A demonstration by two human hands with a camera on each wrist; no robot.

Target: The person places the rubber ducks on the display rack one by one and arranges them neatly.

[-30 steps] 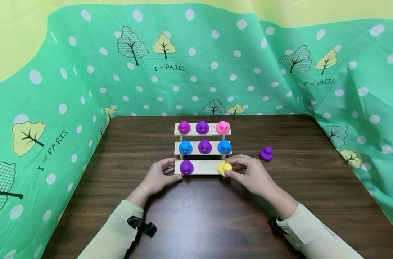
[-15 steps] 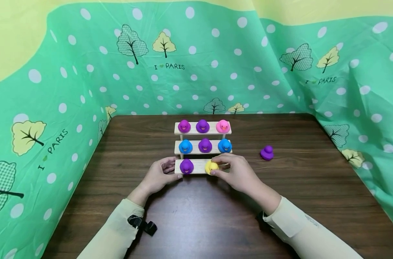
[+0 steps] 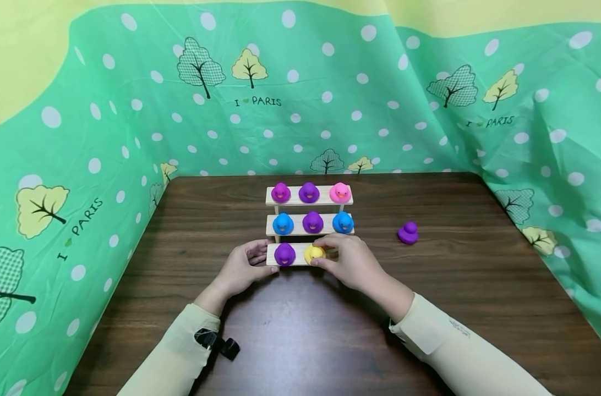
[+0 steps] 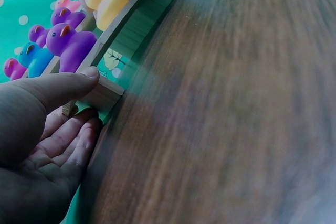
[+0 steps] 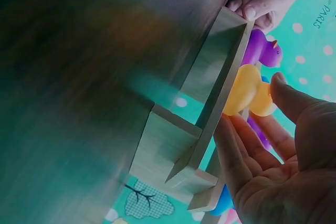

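Observation:
A three-tier wooden display stand (image 3: 301, 263) bears small rubber ducks. My left hand (image 3: 243, 264) holds the left end of its lowest shelf, thumb at the front corner and fingers behind. In the left wrist view the thumb (image 4: 79, 81) touches that corner. My right hand (image 3: 352, 261) pinches a yellow duck (image 3: 313, 253) at the middle of the same shelf. The right wrist view has the yellow duck (image 5: 244, 90) between thumb and fingers. Left of it sits a purple duck (image 3: 284, 254).
Two blue ducks (image 3: 283, 224) flank a purple one (image 3: 312, 222) on the middle shelf. The top shelf carries two purple ducks (image 3: 309, 192) and a pink duck (image 3: 340, 192). Another purple duck (image 3: 408, 233) rests on the dark wooden table (image 3: 300, 341), right of the stand. Green patterned cloth (image 3: 300, 110) surrounds the table.
My right hand has moved left with the yellow duck, from the lowest shelf's right end to its middle. The left hand has stayed at the stand's left end.

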